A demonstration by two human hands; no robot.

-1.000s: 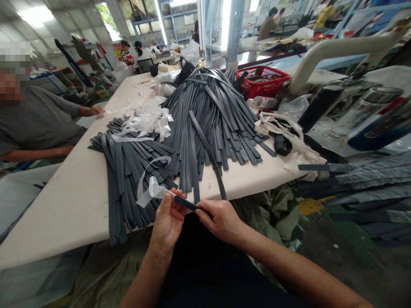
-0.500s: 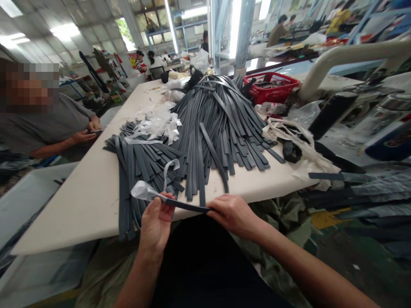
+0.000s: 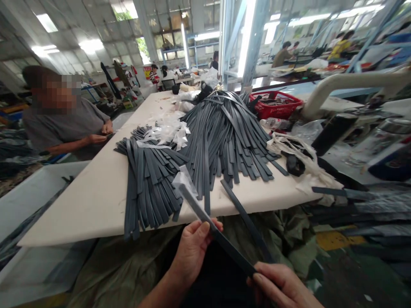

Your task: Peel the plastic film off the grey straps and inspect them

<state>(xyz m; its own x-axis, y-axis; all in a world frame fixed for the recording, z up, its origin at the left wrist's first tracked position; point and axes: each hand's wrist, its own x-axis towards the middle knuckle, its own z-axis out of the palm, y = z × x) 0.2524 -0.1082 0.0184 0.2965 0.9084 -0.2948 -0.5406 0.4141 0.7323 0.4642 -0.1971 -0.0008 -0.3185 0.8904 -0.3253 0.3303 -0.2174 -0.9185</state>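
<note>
My left hand (image 3: pixel 192 252) pinches a long dark grey strap (image 3: pixel 205 218) near its middle, thumb on top. My right hand (image 3: pixel 282 285), at the bottom edge, is closed round the same strap lower down. The strap rises toward the table, and a scrap of clear film (image 3: pixel 183 179) clings to its far tip. On the white table (image 3: pixel 96 188) lie two heaps of the same straps: a smaller bundle (image 3: pixel 147 179) on the left and a large fanned pile (image 3: pixel 221 132) behind it. One loose strap (image 3: pixel 244 216) hangs over the table's near edge.
Crumpled clear film strips (image 3: pixel 167 128) lie on the piles. A person in a grey shirt (image 3: pixel 64 128) sits at the table's left side. A red basket (image 3: pixel 278 104), white rags (image 3: pixel 298 156) and machine parts (image 3: pixel 353 111) crowd the right. Green cloth (image 3: pixel 128 265) hangs below the table.
The hands dropped lower and toward me, and the strap swung from lying level to pointing up at the table. The film, earlier a long peeled curl at my left hand, now sits at the strap's tip.
</note>
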